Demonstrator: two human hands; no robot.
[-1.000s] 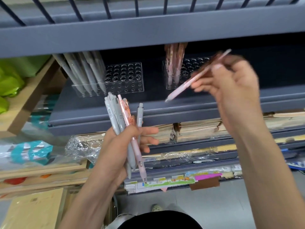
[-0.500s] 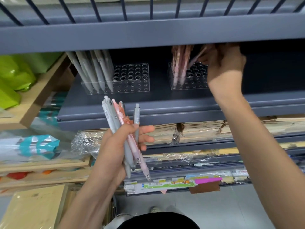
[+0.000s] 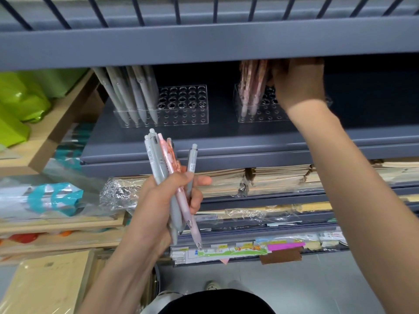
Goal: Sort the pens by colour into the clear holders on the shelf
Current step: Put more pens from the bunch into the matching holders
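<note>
Counting remotely, I found two holders on the shelf (image 3: 226,137): the left holder (image 3: 181,114) near its left end held five grey pens (image 3: 136,96), the right holder (image 3: 263,114) about three pink pens (image 3: 251,87). My left hand (image 3: 163,200) curled round a bundle (image 3: 163,164), three grey, two pink. My right hand (image 3: 299,85) had moved against the pink pens since half a second before; its fingers were hidden.

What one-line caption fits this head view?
Right hand at the clear holder of pink pens on the shelf; left hand grips a mixed bundle of grey and pink pens.
</note>
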